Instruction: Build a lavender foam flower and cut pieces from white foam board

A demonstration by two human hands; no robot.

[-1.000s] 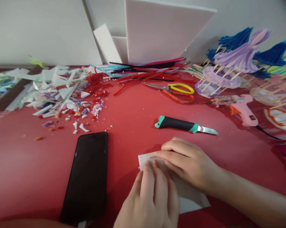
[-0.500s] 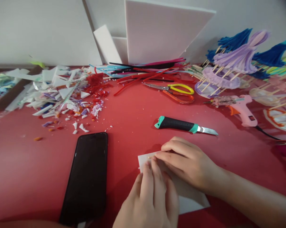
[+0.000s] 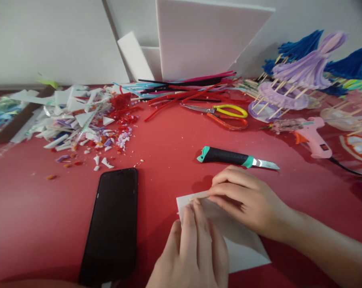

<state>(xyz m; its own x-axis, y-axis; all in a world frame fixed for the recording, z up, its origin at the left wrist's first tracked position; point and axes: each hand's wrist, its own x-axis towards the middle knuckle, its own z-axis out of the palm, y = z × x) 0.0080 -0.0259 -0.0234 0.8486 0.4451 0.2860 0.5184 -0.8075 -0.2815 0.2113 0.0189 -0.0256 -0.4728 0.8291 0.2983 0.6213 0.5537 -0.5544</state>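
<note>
A white sheet, stiff like foam board, lies on the red table under both my hands. Near its far edge rests a short, pale wooden stick. My right hand pinches the stick's right end between thumb and fingers. My left hand lies on the sheet with fingers stretched out, the fingertips at or just below the stick's left end. Just beyond my right hand is a utility knife with a black and green handle, its blade out and pointing right.
A black phone lies to the left. Foam and plastic scraps are heaped behind it. Scissors and fuzzy craft stems lie at the back. On the right are a pink glue gun and a purple stick-built model.
My right hand has slid slightly right along the sheet's far edge, so more of the wooden stick shows. My left hand stays nearly in place. The view has shifted a little.
</note>
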